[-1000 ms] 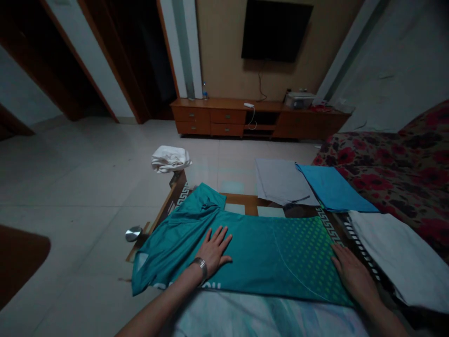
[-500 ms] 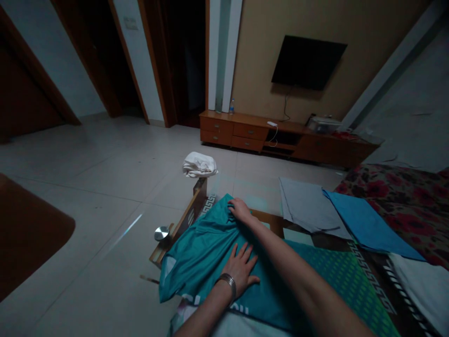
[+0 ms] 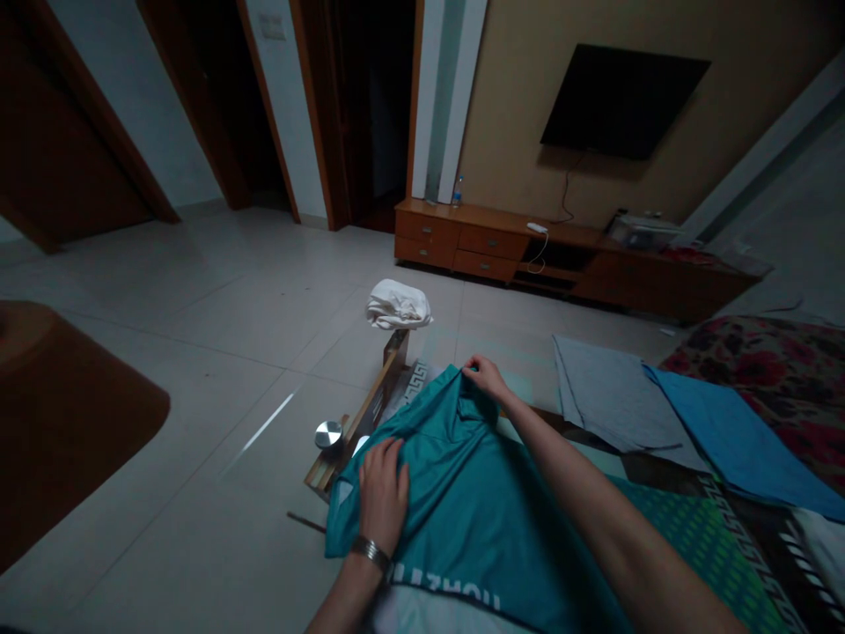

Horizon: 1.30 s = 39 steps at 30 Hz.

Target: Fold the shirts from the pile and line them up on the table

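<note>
A teal jersey with white lettering and a green patterned area lies spread over the low glass-topped table. My right hand pinches the jersey at its far edge and lifts a bit of the fabric into a peak. Nearer to me and to the left, my left hand, with a metal bracelet on its wrist, rests on the jersey with its fingers stretched out. Creases run through the cloth between both hands. Under the near edge, a pale cloth shows.
A folded white cloth sits at the table's far left corner. To the right lie a grey folded cloth, a blue one and a white one. Beyond stands a wooden TV cabinet. A brown rounded furniture piece is at left.
My left hand has slid left and forward across the jersey. My right hand now pinches and raises the far edge of the fabric. The view has shifted slightly left.
</note>
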Each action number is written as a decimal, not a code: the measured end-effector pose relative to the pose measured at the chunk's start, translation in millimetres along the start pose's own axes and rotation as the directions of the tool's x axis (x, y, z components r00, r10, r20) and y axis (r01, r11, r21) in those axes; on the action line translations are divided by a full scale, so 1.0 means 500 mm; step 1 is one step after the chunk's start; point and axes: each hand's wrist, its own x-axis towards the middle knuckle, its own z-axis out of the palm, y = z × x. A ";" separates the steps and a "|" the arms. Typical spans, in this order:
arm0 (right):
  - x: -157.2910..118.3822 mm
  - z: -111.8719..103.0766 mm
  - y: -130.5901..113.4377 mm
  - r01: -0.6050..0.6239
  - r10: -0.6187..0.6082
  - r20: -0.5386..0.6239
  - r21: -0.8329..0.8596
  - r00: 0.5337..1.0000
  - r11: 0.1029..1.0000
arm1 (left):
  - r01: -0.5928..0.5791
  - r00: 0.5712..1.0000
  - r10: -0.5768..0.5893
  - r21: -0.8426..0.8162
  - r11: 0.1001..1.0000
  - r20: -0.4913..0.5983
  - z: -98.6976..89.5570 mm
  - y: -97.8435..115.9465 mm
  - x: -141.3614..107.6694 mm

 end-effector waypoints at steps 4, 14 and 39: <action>0.005 0.005 0.004 0.024 -0.024 -0.004 0.059 1.000 0.998 | 0.090 0.996 -0.087 0.154 0.984 -0.022 -0.022 -0.055 0.035; 0.040 0.033 0.018 0.017 -0.015 -0.024 0.055 1.000 0.998 | 0.089 0.983 -0.131 0.291 0.953 0.129 -0.042 -0.084 0.065; 0.110 0.104 0.020 0.000 0.009 0.052 -0.171 0.999 0.985 | -0.438 0.848 0.341 0.177 0.881 0.405 0.066 0.003 0.165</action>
